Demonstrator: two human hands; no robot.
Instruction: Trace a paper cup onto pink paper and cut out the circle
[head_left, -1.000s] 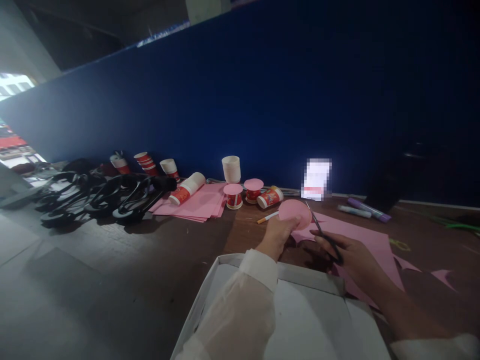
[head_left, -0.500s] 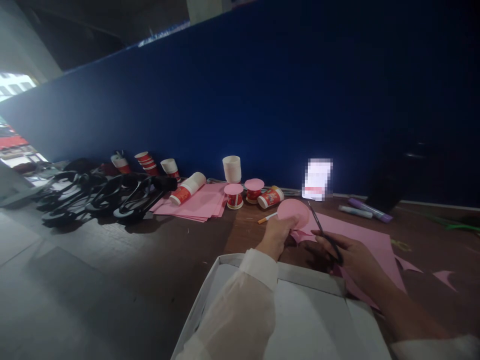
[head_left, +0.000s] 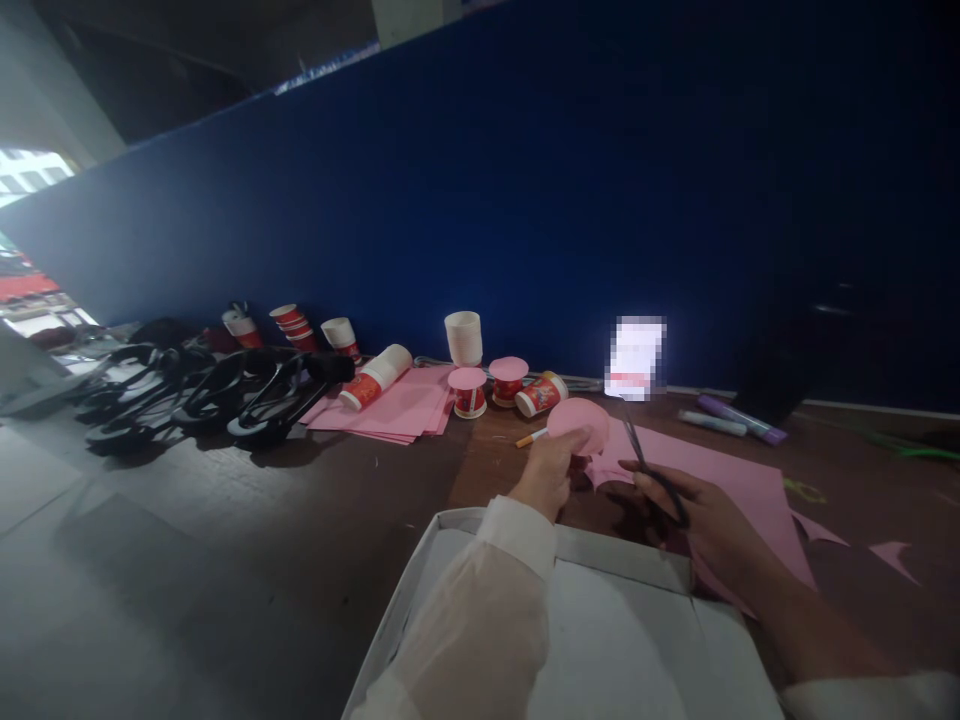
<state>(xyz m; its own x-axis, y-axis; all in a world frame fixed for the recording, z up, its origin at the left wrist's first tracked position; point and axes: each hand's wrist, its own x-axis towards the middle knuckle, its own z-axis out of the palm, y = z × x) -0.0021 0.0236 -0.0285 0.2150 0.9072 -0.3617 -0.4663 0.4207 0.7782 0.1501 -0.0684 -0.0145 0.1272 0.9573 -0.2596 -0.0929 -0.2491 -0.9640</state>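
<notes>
My left hand (head_left: 553, 468) is closed on the lower edge of a round pink paper disc (head_left: 577, 424), its thumb on top. To the right, my right hand (head_left: 694, 500) grips a pair of scissors (head_left: 649, 470) by the dark handles. The blades point up and away, a small gap from the disc. Beneath both hands lies a large pink paper sheet (head_left: 720, 470) with a jagged cut edge at its left. Two red paper cups beyond carry pink discs on top, a left one (head_left: 469, 378) and a right one (head_left: 508, 368).
A white box (head_left: 600, 610) sits close in front of me. Another red cup (head_left: 541, 395) lies on its side near a pink paper stack (head_left: 397, 415). A lit phone (head_left: 635, 358) leans at the wall. Markers (head_left: 739, 420) lie right, black headsets (head_left: 277, 400) left.
The pink disc and my left hand have shifted slightly left, away from the scissors. The scissors have moved a little to the right, widening the gap.
</notes>
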